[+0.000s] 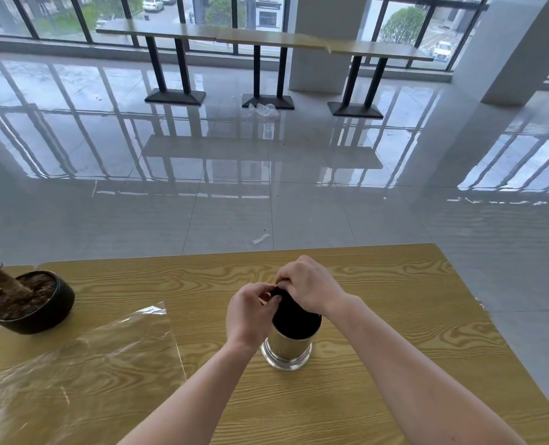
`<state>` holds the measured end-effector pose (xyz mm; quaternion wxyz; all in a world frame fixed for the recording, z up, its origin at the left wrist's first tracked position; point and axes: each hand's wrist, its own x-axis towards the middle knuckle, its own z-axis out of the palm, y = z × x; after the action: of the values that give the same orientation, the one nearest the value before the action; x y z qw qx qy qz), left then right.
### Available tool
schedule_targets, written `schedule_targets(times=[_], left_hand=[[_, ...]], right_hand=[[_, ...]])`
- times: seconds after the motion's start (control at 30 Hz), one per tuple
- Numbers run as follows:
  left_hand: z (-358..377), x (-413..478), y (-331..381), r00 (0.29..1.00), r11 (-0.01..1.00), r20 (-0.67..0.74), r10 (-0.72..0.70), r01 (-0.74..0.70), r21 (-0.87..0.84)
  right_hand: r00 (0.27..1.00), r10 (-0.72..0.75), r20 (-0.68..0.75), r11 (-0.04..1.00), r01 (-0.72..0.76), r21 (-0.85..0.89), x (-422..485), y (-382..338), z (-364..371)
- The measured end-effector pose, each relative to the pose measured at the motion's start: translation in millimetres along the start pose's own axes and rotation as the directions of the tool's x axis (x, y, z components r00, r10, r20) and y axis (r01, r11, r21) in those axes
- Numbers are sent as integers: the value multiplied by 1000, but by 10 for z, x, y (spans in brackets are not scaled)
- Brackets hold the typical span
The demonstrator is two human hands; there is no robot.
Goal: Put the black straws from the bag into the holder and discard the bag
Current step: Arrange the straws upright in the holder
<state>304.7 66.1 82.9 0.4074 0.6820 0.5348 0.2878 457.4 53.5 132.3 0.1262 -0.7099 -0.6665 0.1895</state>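
Standing in the lower centre of the head view, a shiny metal holder (287,351) rests upright on a wood-grain table (395,300), and a dense bundle of black straws (294,319) sticks up out of its mouth. Both hands meet at the top of that bundle. The left hand (250,313) comes in from the lower left with its fingers curled, pinching the upper end of the straws. The right hand (308,285) arches over from the right, fingers bent down and gripping the same end.

At the lower left of the frame the clear plastic bag (83,374) lies flat on the table, well apart from the holder, with nothing visible inside it. Near the left edge sits a dark round pot (32,303) with a cut brown stump in soil.

Beyond the table's far edge is a glossy tiled floor with a small plastic scrap (261,238) on it. Farther up, a crumpled clear wrapper (265,110) lies by the legs of a long counter (266,36) along the windows.
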Motion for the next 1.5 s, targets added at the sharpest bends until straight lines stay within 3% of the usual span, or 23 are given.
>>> schedule_targets(times=[0.1,0.2,0.33,0.53,0.67,0.87,0.93,1.03,1.1,1.17,1.23,1.3,1.4,1.5], left_hand=[[-2,-10,2,1000,1000,0,-2,2,-2],[-5,-16,6,1000,1000,-6,2,-2,6],[-4,-19,12,1000,999,-21,21,-20,32],[-9,-27,3,999,999,-17,31,-31,20],[-44,-64,27,998,998,-38,59,-58,22],[-109,-143,144,955,993,-271,119,-108,55],[-102,-176,232,944,977,-253,213,-209,43],[-48,-224,509,956,952,-67,285,-290,-93],[-11,-199,720,986,933,76,146,-113,-341],[4,-135,875,982,763,180,-62,163,-626],[-19,-60,951,948,572,242,-209,319,-756],[-61,-11,954,934,487,260,-244,350,-800],[-116,20,905,933,440,267,-241,351,-826],[-158,16,829,938,467,263,-224,340,-816]], right_hand=[[999,-34,-30,999,34,6,15,5,-35],[983,-102,-153,994,105,10,16,13,-86],[937,-95,-336,993,115,40,3,17,-253],[880,-109,-462,985,160,72,-68,-53,-628],[809,-5,-588,984,108,140,-144,40,-976],[667,224,-711,948,21,318,-300,309,-1106],[593,360,-720,883,32,468,-342,340,-960],[522,530,-668,735,111,669,-403,251,-625],[500,602,-623,643,159,749,-455,145,-406],[492,649,-580,560,208,802,-512,40,-239],[509,669,-542,497,237,835,-577,-34,-106],[559,680,-475,403,256,879,-638,-81,4],[645,684,-341,231,252,940,-727,-126,117],[714,672,-197,76,198,977,-786,-127,172]])
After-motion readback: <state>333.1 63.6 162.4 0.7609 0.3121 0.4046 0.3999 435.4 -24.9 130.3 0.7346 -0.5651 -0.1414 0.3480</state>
